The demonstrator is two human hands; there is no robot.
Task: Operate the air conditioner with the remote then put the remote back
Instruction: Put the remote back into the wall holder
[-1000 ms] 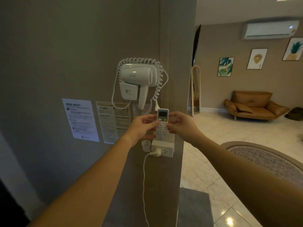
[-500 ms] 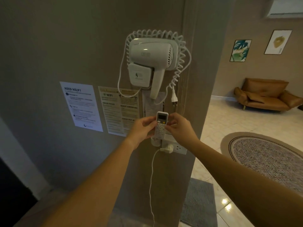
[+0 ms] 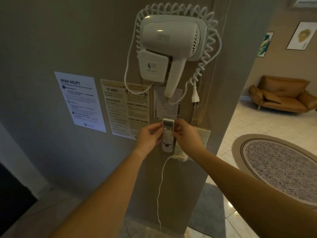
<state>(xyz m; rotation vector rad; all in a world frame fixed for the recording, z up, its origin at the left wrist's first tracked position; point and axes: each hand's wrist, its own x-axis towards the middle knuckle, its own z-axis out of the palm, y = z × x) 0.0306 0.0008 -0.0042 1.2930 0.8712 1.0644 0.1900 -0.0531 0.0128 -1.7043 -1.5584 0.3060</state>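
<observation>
A small white remote (image 3: pixel 168 131) with a grey screen and an orange button stands upright against the wall. Its lower end sits in a white wall holder (image 3: pixel 167 148). My left hand (image 3: pixel 148 138) pinches its left side and my right hand (image 3: pixel 187 136) grips its right side. Only a sliver of the air conditioner (image 3: pixel 304 1) shows at the top right corner.
A white wall-mounted hair dryer (image 3: pixel 169 47) with a coiled cord hangs above the remote. Paper notices (image 3: pixel 80 102) are stuck to the wall at left. A socket with a plug and white cable (image 3: pixel 180 157) sits just below. A brown sofa (image 3: pixel 281 95) and round rug (image 3: pixel 281 167) lie to the right.
I have moved closer to the wall and the view has turned left. Both hands have brought the remote down against the wall so its lower end sits in the holder.
</observation>
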